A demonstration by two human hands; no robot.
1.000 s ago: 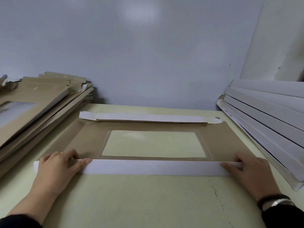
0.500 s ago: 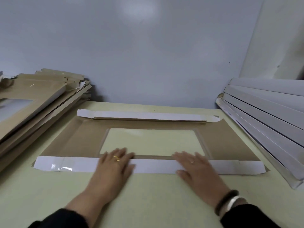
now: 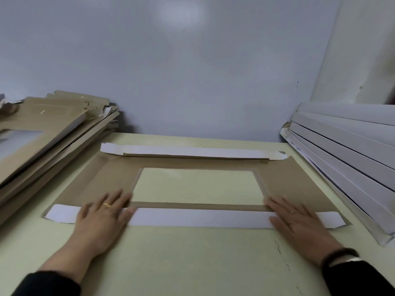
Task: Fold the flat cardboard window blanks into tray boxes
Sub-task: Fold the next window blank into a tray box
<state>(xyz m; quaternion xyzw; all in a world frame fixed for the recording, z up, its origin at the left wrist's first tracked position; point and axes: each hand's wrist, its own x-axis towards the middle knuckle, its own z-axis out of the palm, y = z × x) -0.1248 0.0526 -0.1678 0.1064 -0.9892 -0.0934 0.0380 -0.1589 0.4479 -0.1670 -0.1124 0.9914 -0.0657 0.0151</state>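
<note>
Left stack: I am seeing a leaning pile of brown window blanks [image 3: 53, 142] lying at the left edge of the table [image 3: 192, 263], its top sheet showing a cut-out window and tilting up toward the left.

Left hand: I am watching my left hand [image 3: 102, 218] lying flat, palm down, on the left part of the near flap, fingers straight and slightly spread, the tips reaching onto the brown panel by the window's near-left corner. A gold ring is sitting on one finger.

Work blank: the cardboard blank [image 3: 299, 180] is lying flat in the middle of the table, brown side up, with its clear window [image 3: 198, 184] letting the pale green tabletop show through.

Near flap: the near flap [image 3: 198, 217] is lying folded over onto the blank, white side up, running between my two hands.

Far flap: the far flap [image 3: 192, 151] is folded over too, white side up, along the edge toward the wall.

Right hand: I am pressing my right hand [image 3: 299, 221] flat on the right part of the near flap, fingers straight and slightly apart, a thin ring on one, a dark band and a pale bracelet at the wrist.

Right stack: white folded pieces [image 3: 346, 159] are lying stacked on a slant along the table's right edge, just beside the blank.
</note>
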